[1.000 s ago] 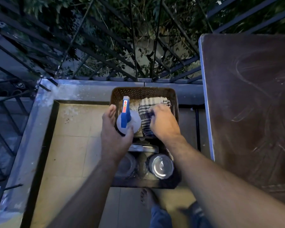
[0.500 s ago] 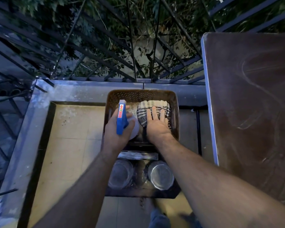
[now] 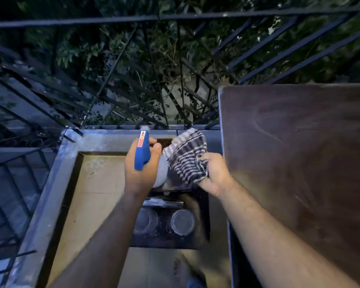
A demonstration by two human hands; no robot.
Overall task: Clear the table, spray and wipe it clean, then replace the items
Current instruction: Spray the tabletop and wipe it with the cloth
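Note:
My left hand (image 3: 141,173) grips a spray bottle (image 3: 142,150) with a blue trigger head and a white body, held above the basket. My right hand (image 3: 213,173) grips a striped dark-and-white cloth (image 3: 187,154), lifted up beside the bottle. Below both hands a dark basket (image 3: 204,221) sits on the floor with two glass jars (image 3: 182,222) in its near end. The brown table top (image 3: 299,163) lies to the right, smeared with faint streaks.
A black metal railing (image 3: 175,17) with foliage behind it runs across the far side. A grey ledge (image 3: 104,138) borders the tiled balcony floor (image 3: 96,194) at left. My foot (image 3: 181,267) shows below the basket.
Both hands have risen out of the basket, the left lifting the spray bottle and the right closing on the cloth and pulling it up. The view tilted upward toward the railing.

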